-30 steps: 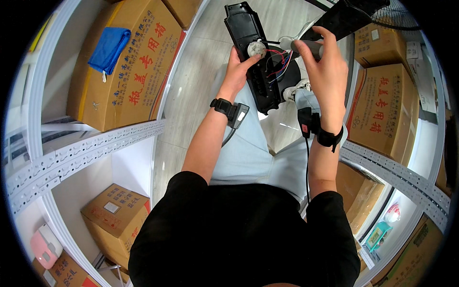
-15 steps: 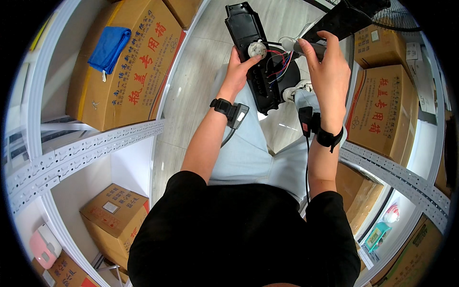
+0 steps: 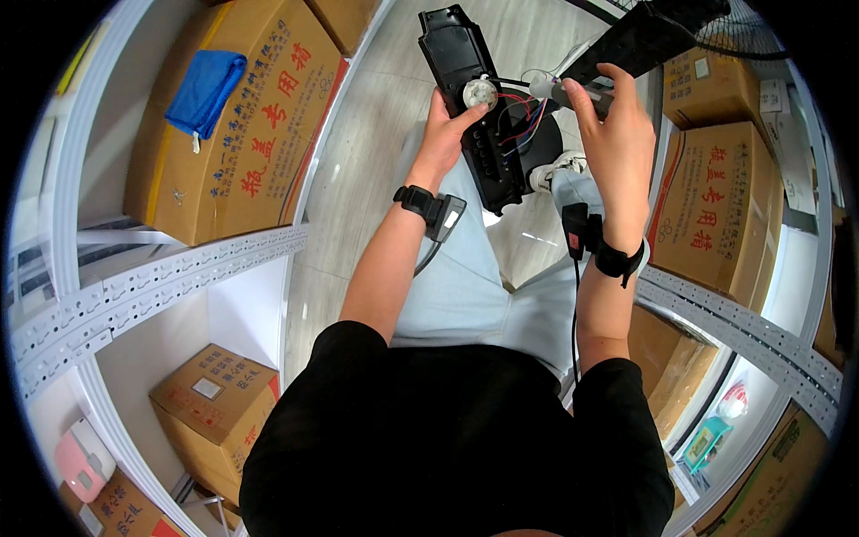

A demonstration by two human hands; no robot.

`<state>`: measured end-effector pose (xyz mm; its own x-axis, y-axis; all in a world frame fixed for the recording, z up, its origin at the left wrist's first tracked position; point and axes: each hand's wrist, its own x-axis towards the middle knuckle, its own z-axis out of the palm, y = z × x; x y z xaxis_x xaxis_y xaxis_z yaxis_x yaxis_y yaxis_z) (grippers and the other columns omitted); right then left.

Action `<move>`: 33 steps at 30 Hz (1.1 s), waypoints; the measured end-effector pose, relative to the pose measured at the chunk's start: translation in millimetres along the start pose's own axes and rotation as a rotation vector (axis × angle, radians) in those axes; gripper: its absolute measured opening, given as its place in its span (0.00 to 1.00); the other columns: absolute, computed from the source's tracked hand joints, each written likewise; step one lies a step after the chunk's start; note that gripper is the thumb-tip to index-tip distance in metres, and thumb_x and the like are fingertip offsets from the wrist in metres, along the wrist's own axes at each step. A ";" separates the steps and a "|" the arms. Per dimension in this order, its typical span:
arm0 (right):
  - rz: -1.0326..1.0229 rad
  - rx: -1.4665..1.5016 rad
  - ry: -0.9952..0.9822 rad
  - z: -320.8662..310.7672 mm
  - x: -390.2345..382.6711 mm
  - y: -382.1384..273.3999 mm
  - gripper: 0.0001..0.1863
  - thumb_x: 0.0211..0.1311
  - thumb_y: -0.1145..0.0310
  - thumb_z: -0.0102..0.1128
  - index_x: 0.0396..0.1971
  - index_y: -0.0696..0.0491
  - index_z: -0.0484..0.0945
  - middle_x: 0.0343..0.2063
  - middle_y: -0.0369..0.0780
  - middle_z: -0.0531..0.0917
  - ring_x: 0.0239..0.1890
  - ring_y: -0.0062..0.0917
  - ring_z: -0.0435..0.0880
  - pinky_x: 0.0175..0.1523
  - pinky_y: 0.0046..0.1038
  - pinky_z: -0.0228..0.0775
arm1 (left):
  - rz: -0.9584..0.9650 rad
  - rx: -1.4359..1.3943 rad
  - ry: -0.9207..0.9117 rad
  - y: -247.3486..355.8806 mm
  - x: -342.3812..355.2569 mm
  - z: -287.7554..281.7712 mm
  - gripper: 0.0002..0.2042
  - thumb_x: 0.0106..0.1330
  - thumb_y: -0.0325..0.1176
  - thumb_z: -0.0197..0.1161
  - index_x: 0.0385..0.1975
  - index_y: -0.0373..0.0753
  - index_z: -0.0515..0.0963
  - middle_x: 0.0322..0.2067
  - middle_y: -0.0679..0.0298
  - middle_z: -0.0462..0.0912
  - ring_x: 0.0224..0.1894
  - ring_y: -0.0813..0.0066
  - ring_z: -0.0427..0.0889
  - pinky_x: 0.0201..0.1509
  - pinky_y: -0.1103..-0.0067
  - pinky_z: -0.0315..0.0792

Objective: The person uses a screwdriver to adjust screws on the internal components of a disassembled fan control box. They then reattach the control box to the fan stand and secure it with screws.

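Right hand (image 3: 617, 139) edged rightward, gripping one grey handle (image 3: 599, 100) near one panel (image 3: 492, 148)

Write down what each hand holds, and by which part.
The left hand holds the black panel midway along its left edge, beside the round pale part. The right hand grips a grey rounded piece by its body.

Red characters (image 3: 259, 146) (blue script (image 3: 237, 134) alongside) on upper-left carton (image 3: 215, 166); red lettering (image 3: 718, 154) on right carton (image 3: 716, 215).

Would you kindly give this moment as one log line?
left hand: holding black panel near round whitish part | right hand: gripping grey cylindrical object | coloured wires: exposed beside panel
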<state>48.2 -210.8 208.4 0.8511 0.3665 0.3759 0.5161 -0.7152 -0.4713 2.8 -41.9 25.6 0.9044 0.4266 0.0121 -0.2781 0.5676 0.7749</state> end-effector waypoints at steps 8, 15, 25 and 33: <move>-0.174 0.168 0.084 1.4 -1.9 -0.5 0.23 0.56 0.63 0.69 0.50 0.55 0.74 0.35 0.48 0.81 0.36 0.40 0.83 0.36 0.34 0.76 | 0.011 0.020 -0.007 -1.1 1.6 0.2 0.27 0.58 0.21 0.67 0.56 0.38 0.64 0.50 0.63 0.75 0.54 0.73 0.75 0.59 0.74 0.69; -0.166 0.094 0.140 3.4 -0.9 0.5 0.23 0.56 0.63 0.69 0.49 0.54 0.74 0.34 0.47 0.81 0.32 0.38 0.83 0.35 0.33 0.76 | 0.007 -0.010 -0.007 0.3 0.4 2.3 0.26 0.58 0.21 0.67 0.56 0.38 0.64 0.50 0.63 0.76 0.53 0.74 0.75 0.59 0.75 0.69; -0.076 0.125 0.037 -0.6 -4.4 -3.0 0.23 0.55 0.62 0.70 0.48 0.54 0.74 0.33 0.47 0.83 0.28 0.37 0.83 0.33 0.33 0.75 | 0.013 0.031 -0.008 -1.1 0.4 0.1 0.26 0.59 0.22 0.67 0.56 0.38 0.65 0.51 0.64 0.76 0.53 0.74 0.75 0.59 0.75 0.69; -0.113 0.209 0.073 4.6 -2.9 -1.4 0.24 0.55 0.61 0.71 0.50 0.52 0.74 0.32 0.44 0.84 0.29 0.34 0.86 0.33 0.31 0.76 | 0.009 0.011 -0.010 -0.6 0.5 0.2 0.27 0.59 0.22 0.67 0.57 0.38 0.64 0.51 0.64 0.75 0.54 0.73 0.75 0.60 0.75 0.68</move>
<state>45.3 -208.1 204.3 0.7814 0.3876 0.4890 0.6229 -0.5306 -0.5749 3.5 -42.2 25.3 0.9050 0.4247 0.0252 -0.2828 0.5562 0.7814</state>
